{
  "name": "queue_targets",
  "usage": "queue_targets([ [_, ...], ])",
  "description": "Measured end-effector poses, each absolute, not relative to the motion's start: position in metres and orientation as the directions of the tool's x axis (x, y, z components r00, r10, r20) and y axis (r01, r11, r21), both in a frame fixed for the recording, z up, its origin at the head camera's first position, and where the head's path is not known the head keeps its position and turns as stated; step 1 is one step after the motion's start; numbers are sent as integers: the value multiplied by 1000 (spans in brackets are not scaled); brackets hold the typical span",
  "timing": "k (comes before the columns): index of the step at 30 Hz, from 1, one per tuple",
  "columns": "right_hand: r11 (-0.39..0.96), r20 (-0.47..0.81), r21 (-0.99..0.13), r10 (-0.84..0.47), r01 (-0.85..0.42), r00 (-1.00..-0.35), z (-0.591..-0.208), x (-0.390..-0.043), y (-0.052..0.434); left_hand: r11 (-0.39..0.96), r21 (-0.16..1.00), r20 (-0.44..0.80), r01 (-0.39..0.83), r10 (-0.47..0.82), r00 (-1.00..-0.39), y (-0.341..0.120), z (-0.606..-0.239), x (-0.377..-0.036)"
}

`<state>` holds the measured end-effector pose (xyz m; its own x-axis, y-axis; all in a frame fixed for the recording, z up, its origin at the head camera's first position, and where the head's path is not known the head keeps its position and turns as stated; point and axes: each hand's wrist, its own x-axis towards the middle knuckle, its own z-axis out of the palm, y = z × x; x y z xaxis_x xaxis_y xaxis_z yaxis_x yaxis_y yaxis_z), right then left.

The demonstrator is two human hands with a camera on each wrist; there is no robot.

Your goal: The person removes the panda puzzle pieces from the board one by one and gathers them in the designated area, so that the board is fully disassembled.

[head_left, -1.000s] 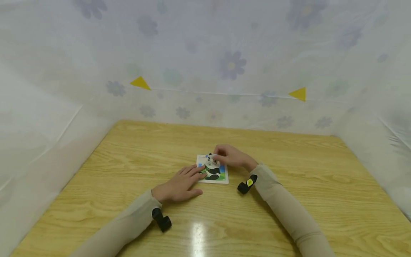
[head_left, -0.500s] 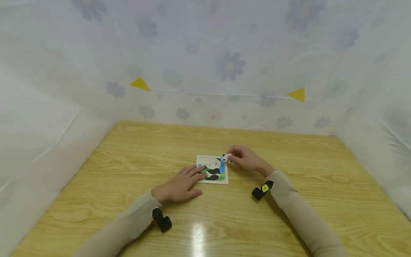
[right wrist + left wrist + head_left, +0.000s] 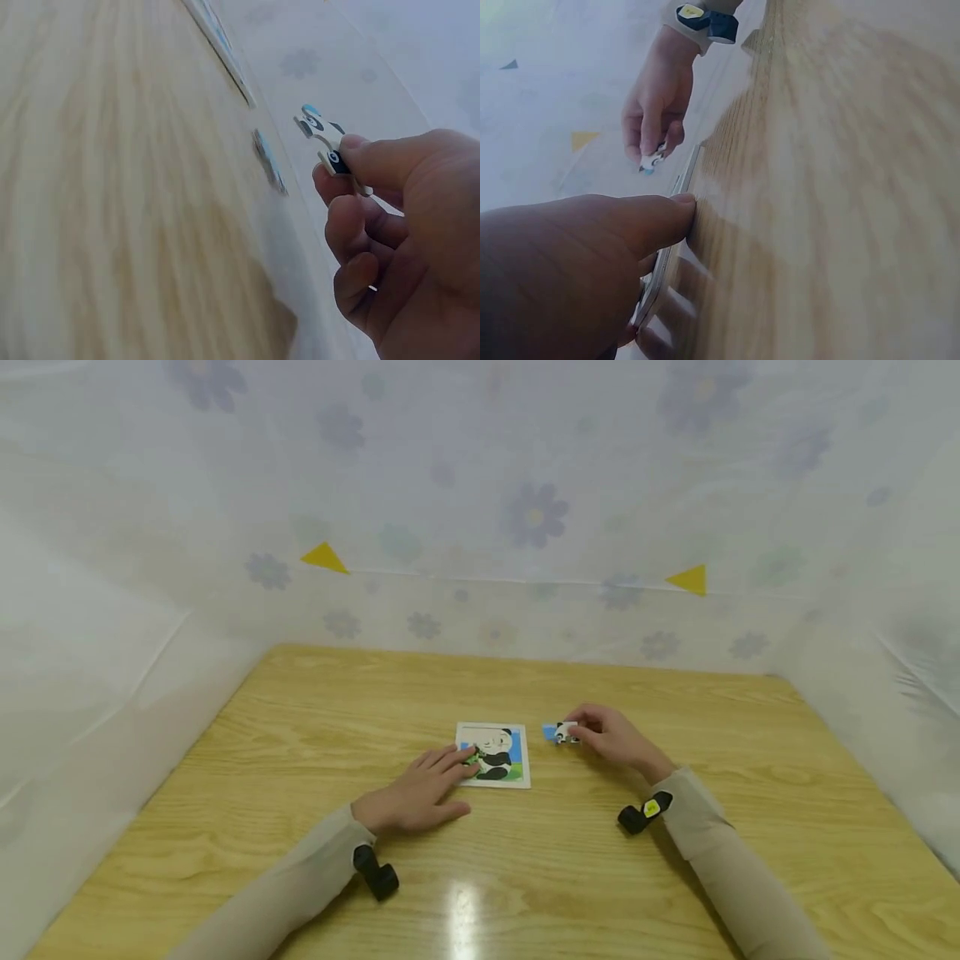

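Observation:
A panda puzzle board (image 3: 523, 760) in a white frame lies on the table. My left hand (image 3: 416, 789) rests with spread fingers on its left side; in the left wrist view the thumb (image 3: 664, 221) lies by the board's edge. A gap at the top of the picture shows bare outline where the panda's face is. To the right of the board, my right hand (image 3: 615, 739) pinches a puzzle piece (image 3: 326, 142) with the panda's eyes between thumb and fingers, above the table. Beside it lies a blue puzzle piece (image 3: 549, 732), also seen edge-on in the right wrist view.
The wooden table (image 3: 337, 710) spreads around both hands. A pale flowered sheet (image 3: 465, 510) hangs at the back and both sides, with two yellow triangles (image 3: 688, 580) on it. Each wrist wears a black camera mount (image 3: 377, 872).
My right hand has lifted the panda-eye puzzle piece from over the board and carried it right, near the blue piece. The left hand has stayed on the board.

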<state>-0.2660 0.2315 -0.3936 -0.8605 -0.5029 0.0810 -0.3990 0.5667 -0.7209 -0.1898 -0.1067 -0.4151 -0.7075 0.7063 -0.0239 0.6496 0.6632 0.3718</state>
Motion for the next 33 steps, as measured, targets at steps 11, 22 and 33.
queue_targets([
  [11, 609, 123, -654, -500, -450, -857, -408, -279, 258, 649, 391, -2, 653, 710, -704, -109, -417, -190],
  [22, 674, 144, -584, -463, -453, -874, -416, -281, 263, 651, 393, -6, 649, 708, -706, -106, -415, -189],
  [33, 732, 149, -543, -399, -412, -905, -422, -285, 261, 653, 394, -9, 647, 707, -707, -106, -412, -188],
])
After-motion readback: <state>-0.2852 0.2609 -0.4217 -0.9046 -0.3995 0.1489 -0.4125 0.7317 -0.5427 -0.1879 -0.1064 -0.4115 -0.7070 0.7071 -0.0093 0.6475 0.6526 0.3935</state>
